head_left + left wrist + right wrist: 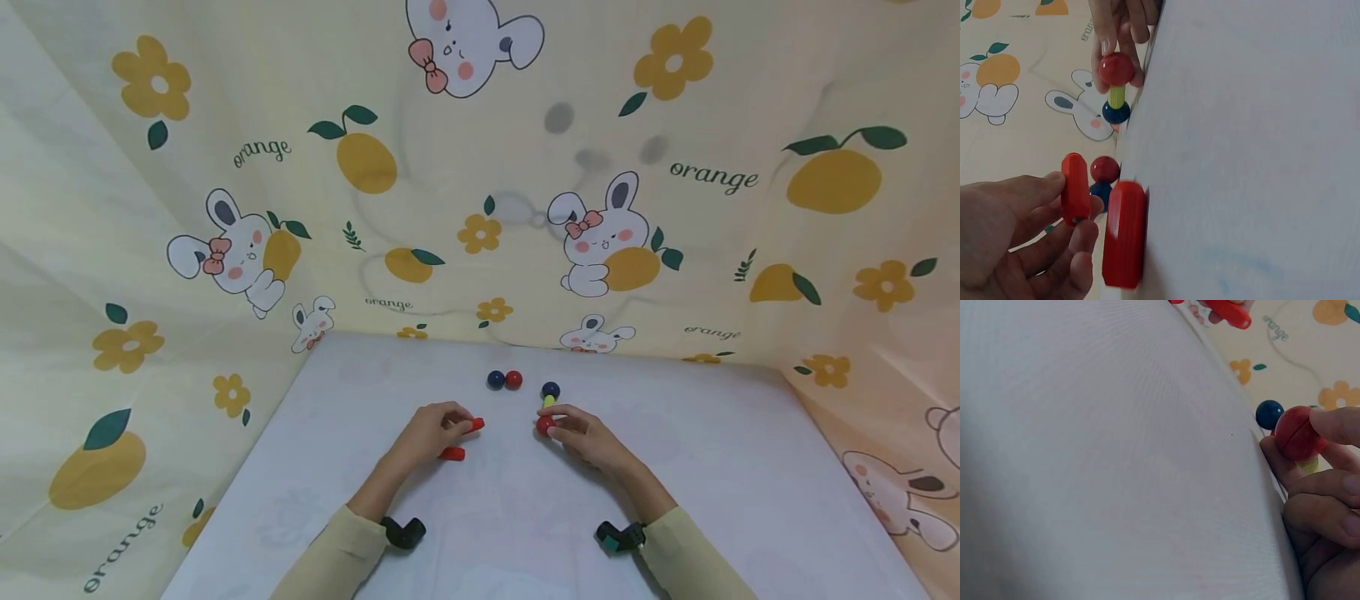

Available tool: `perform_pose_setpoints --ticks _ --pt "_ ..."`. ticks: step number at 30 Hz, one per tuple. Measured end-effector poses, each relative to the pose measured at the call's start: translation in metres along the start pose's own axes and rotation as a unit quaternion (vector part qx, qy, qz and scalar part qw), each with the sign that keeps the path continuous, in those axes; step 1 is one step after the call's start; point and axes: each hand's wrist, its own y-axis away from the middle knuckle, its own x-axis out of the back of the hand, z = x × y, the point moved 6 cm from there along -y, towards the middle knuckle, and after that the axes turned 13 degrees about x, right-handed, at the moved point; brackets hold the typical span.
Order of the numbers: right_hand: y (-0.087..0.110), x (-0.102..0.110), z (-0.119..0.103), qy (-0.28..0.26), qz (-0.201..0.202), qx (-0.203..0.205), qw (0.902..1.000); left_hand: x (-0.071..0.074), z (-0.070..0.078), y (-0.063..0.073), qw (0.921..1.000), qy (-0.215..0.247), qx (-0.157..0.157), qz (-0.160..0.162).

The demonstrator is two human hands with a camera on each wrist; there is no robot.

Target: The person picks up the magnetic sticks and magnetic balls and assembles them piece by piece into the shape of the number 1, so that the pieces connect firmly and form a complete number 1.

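Note:
In the left wrist view my left hand (433,429) pinches a short red faceted rod (1075,187) between thumb and fingers. A second red rod (453,454) lies on the table just below that hand. Across from it, my right hand (594,438) holds a red ball (1297,433) between thumb and fingers. From this ball a yellow-green rod (1117,97) runs to a dark blue ball (551,390), so the three form one dumbbell-like piece. Part of the yellow-green rod is hidden by the right fingers in the head view.
Farther back on the white table (525,525), a loose dark blue ball (496,380) and a red ball (513,380) sit side by side. A patterned cloth (450,167) with rabbits and oranges hangs behind the table and along its sides.

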Motion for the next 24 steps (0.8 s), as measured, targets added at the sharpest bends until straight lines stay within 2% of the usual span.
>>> perform_pose_setpoints --ticks 5,12,24 --pt "0.000 0.000 0.000 0.001 0.001 -0.004 1.0000 -0.006 0.007 0.001 0.9985 0.045 -0.008 -0.030" --pt "0.001 0.001 0.000 0.003 0.008 -0.010 0.9999 -0.017 0.016 0.002 0.9951 0.072 -0.026 -0.063" --pt "0.002 0.001 -0.001 0.000 0.005 -0.010 0.9999 -0.040 0.025 0.001 0.9868 0.103 -0.008 -0.125"
